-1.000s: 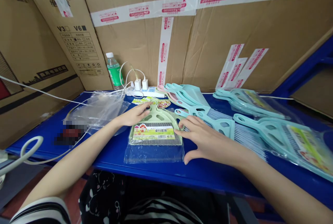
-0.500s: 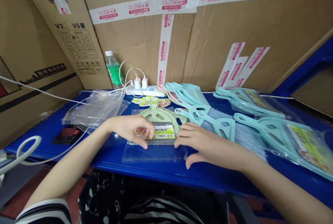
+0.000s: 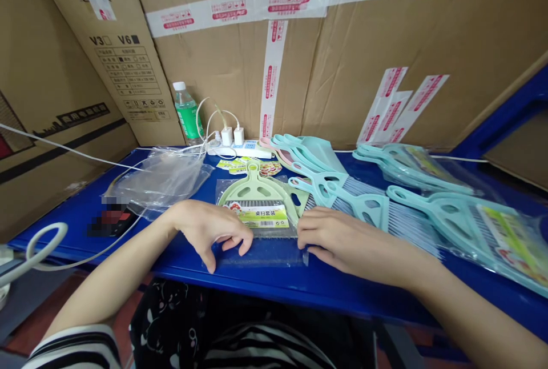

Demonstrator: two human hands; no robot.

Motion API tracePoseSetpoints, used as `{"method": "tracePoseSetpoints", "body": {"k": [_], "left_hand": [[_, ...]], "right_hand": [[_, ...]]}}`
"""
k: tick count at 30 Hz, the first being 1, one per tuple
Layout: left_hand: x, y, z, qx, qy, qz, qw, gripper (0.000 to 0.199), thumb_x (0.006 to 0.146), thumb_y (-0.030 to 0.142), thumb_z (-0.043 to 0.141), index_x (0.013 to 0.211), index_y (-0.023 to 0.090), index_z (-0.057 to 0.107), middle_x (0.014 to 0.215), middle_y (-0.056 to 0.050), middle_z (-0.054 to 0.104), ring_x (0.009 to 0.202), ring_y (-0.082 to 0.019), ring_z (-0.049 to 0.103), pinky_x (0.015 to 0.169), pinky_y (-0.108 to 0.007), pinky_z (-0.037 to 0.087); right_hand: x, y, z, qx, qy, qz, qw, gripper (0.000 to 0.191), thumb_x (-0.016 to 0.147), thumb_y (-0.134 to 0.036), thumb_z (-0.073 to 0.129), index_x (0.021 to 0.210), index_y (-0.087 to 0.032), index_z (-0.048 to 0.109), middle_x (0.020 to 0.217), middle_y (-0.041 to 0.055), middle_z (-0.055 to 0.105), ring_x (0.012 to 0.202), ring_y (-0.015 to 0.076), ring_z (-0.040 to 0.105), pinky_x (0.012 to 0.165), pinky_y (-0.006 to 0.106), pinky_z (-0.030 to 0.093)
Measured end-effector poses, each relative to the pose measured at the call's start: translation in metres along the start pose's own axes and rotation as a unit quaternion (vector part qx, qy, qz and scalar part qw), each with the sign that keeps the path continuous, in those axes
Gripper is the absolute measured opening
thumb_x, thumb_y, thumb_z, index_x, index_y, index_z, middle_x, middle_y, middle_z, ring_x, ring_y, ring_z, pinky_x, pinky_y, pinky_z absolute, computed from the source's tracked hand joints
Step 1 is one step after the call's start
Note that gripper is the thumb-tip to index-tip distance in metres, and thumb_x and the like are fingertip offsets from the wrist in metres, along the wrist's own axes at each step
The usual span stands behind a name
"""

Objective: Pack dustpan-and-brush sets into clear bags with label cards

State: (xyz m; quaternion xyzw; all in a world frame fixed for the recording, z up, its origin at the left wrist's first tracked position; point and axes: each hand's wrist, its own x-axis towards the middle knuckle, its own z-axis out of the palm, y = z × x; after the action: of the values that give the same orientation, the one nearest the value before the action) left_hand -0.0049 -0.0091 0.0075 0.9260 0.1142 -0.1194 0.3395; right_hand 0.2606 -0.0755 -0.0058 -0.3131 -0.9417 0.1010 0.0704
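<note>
Evidently, we have the green set (image 3: 257, 186) lying flat by the middle of the desk's (image 3: 261, 285) near edge, handle towards the back edge. Our left hand (image 3: 209, 226) is over the near left corner of the clear bag (image 3: 274, 258); its fingers are loosely curled with the thumb well apart from them, and we see nothing gripped between. Our right hand (image 3: 338, 237) is at the bag's right side, fingers bent and thumb drawn in beneath; whether film is pinched there we cannot tell. In our judgement, the hands stand at opposite sides so as to hold the slack near end flat and square.

As to containers, the bag takes in the green set, with a printed label (image 3: 268, 215) lying across it. Towards the right edge we note two aqua packs (image 3: 458, 221), each in clear film with a label. Flat bags (image 3: 165, 177) lie towards the left edge, probably for easy reach; we see no brush in them. Loose aqua brushes (image 3: 363, 206) lie between set and packs, apparently as unbagged stock. By the back edge stands a capped bottle (image 3: 188, 119); its fill we cannot make out
</note>
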Motion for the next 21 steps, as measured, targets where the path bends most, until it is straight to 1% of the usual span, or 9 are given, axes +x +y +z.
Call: {"method": "tracePoseSetpoints", "body": {"k": [2, 6, 8, 10, 12, 14, 17, 19, 21], "left_hand": [[0.001, 0.0, 0.001, -0.014, 0.008, 0.009, 1.0, 0.038, 0.065, 0.039, 0.084, 0.084, 0.022, 0.055, 0.064, 0.006, 0.051, 0.056, -0.011, 0.047, 0.056, -0.023, 0.035], [0.003, 0.003, 0.003, -0.014, 0.048, 0.004, 0.999, 0.041, 0.066, 0.047, 0.082, 0.082, 0.021, 0.054, 0.063, 0.008, 0.046, 0.052, -0.009, 0.042, 0.052, -0.022, 0.031], [0.003, 0.004, 0.004, -0.002, 0.071, -0.001, 0.997, 0.045, 0.065, 0.052, 0.081, 0.085, 0.021, 0.054, 0.064, 0.008, 0.046, 0.052, -0.009, 0.04, 0.052, -0.022, 0.029], [0.003, 0.004, 0.005, 0.015, 0.083, 0.002, 0.996, 0.049, 0.064, 0.052, 0.081, 0.09, 0.022, 0.053, 0.068, 0.007, 0.048, 0.054, -0.01, 0.041, 0.053, -0.022, 0.03], [0.002, 0.005, 0.005, 0.035, 0.081, 0.003, 0.996, 0.049, 0.064, 0.044, 0.083, 0.094, 0.022, 0.051, 0.073, 0.005, 0.051, 0.061, -0.011, 0.046, 0.058, -0.022, 0.034], [0.002, 0.006, 0.005, 0.056, 0.073, -0.004, 0.996, 0.047, 0.065, 0.029, 0.083, 0.097, 0.022, 0.05, 0.08, 0.003, 0.054, 0.069, -0.013, 0.051, 0.064, -0.023, 0.038], [0.001, 0.01, 0.005, 0.077, 0.056, -0.011, 0.995, 0.043, 0.064, 0.003, 0.068, 0.099, 0.02, 0.049, 0.089, 0.0, 0.056, 0.078, -0.015, 0.053, 0.07, -0.023, 0.042], [0.001, 0.012, 0.004, 0.076, 0.058, -0.009, 0.995, 0.042, 0.063, -0.003, 0.058, 0.098, 0.019, 0.05, 0.091, -0.001, 0.057, 0.078, -0.014, 0.052, 0.071, -0.023, 0.043], [0.001, 0.012, 0.003, 0.07, 0.085, -0.013, 0.994, 0.035, 0.068, 0.0, 0.055, 0.098, 0.019, 0.051, 0.089, -0.002, 0.058, 0.076, -0.014, 0.052, 0.07, -0.024, 0.044]], "right_hand": [[0.003, -0.002, 0.0, -0.012, 0.006, -0.011, 1.0, 0.021, 0.083, -0.003, 0.052, 0.073, -0.02, 0.061, 0.08, 0.0032, 0.062, 0.079, 0.0189, 0.057, 0.081, 0.035, 0.046], [0.008, -0.002, 0.002, -0.022, 0.033, -0.014, 0.999, 0.02, 0.085, -0.006, 0.05, 0.072, -0.02, 0.055, 0.076, 0.0033, 0.059, 0.076, 0.0186, 0.053, 0.075, 0.033, 0.045], [0.009, -0.003, 0.004, -0.016, 0.046, -0.002, 0.999, 0.021, 0.085, -0.006, 0.046, 0.072, -0.021, 0.052, 0.074, 0.0032, 0.057, 0.073, 0.018, 0.052, 0.07, 0.032, 0.044], [0.011, -0.003, 0.006, -0.008, 0.052, 0.022, 0.998, 0.021, 0.084, -0.005, 0.044, 0.071, -0.021, 0.048, 0.073, 0.003, 0.056, 0.068, 0.0169, 0.05, 0.066, 0.03, 0.042], [0.012, -0.003, 0.008, -0.007, 0.051, 0.049, 0.997, 0.02, 0.082, -0.005, 0.044, 0.071, -0.021, 0.046, 0.072, 0.0024, 0.055, 0.065, 0.0161, 0.049, 0.062, 0.029, 0.04], [0.014, -0.003, 0.01, -0.008, 0.048, 0.07, 0.996, 0.019, 0.08, -0.005, 0.045, 0.071, -0.022, 0.043, 0.07, 0.0017, 0.053, 0.063, 0.0156, 0.047, 0.06, 0.028, 0.038], [0.016, -0.003, 0.012, -0.003, 0.055, 0.086, 0.995, 0.019, 0.078, -0.005, 0.045, 0.072, -0.022, 0.04, 0.069, 0.0008, 0.052, 0.061, 0.0153, 0.046, 0.058, 0.028, 0.035], [0.017, -0.002, 0.013, 0.004, 0.061, 0.092, 0.994, 0.019, 0.078, -0.005, 0.044, 0.072, -0.023, 0.04, 0.068, 0.0003, 0.052, 0.06, 0.0151, 0.046, 0.057, 0.027, 0.034], [0.017, -0.002, 0.013, 0.009, 0.061, 0.096, 0.993, 0.019, 0.078, -0.006, 0.044, 0.072, -0.023, 0.04, 0.067, -0.0004, 0.052, 0.058, 0.0149, 0.046, 0.057, 0.027, 0.034]]}}
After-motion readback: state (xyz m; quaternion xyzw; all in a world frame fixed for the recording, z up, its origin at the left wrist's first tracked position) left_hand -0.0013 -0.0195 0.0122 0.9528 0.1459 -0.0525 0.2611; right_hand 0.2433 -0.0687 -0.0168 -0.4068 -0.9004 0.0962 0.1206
